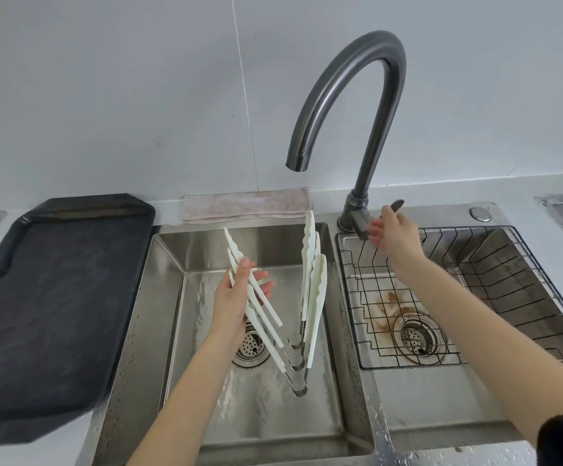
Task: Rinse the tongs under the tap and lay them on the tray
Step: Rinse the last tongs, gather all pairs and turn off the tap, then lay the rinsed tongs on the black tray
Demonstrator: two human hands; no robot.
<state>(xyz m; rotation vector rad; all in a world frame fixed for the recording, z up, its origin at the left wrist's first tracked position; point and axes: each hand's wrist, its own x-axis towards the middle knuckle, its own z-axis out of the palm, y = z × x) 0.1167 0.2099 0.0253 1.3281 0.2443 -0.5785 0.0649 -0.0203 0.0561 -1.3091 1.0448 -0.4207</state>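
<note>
While your left hand [236,297] grips three white tongs [310,297] by one set of arms, splayed open over the left sink basin [172,264], your right hand [392,238] rests on the tap [350,95] lever with fingers loosely spread; the black tray [48,297] sits on the desk, left of the sink.

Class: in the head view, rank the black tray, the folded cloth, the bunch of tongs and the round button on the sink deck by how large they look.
1. black tray
2. bunch of tongs, nearer the camera
3. folded cloth
4. round button
</note>
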